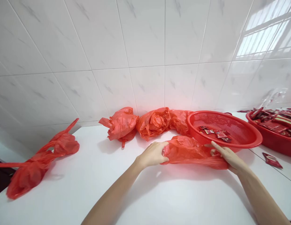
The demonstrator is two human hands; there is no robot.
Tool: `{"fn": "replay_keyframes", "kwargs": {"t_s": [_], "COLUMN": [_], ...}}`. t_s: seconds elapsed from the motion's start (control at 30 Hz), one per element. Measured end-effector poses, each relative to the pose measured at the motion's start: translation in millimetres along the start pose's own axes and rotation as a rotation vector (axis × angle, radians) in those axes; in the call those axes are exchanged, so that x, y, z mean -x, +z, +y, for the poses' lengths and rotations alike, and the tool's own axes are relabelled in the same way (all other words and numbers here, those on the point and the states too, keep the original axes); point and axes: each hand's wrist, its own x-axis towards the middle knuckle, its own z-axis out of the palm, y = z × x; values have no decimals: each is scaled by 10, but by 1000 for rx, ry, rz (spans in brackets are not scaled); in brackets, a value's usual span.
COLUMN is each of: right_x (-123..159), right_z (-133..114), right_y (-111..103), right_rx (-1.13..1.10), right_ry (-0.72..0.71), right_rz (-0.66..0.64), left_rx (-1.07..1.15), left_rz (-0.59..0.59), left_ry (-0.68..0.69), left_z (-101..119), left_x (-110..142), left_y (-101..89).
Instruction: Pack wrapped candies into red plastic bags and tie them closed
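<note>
A crumpled red plastic bag (190, 152) lies on the white table (94, 193) in front of me. My left hand (153, 153) pinches its left end with curled fingers. My right hand (227, 156) grips its right end, index finger stretched along the top edge. Just behind the bag stands a red mesh basket (244, 140) holding a few small dark red sachets (217, 132).
Two filled, knotted red bags (120, 125) (155, 122) lie against the tiled wall. Another red bag (39, 159) sprawls at the table's left edge. A second red basket (274, 142) full of sachets is at far right, one loose sachet (272, 160) before it.
</note>
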Motion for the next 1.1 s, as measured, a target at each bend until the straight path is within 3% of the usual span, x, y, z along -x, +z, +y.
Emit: {"fn": "replay_keyframes", "kwargs": {"t_s": [0.1, 0.23, 0.37, 0.5, 0.7, 1.1], "right_x": [-64, -170, -205, -151, -68, -80], "right_z": [13, -48, -14, 90, 93, -113], "right_y": [101, 181, 211, 235, 236, 387], "right_rx": [-390, -562, -566, -533, -444, -341], "right_ry": [182, 164, 113, 135, 158, 71], "right_rz": [88, 253, 303, 255, 181, 171], "left_rx": [21, 39, 34, 19, 182, 426], "left_rz": [7, 51, 115, 140, 148, -55], "left_ry": [23, 58, 58, 75, -25, -132], "left_z": [8, -5, -22, -17, -80, -115], "left_x": [4, 19, 34, 43, 5, 53], "left_y": [27, 32, 28, -1, -32, -295]}}
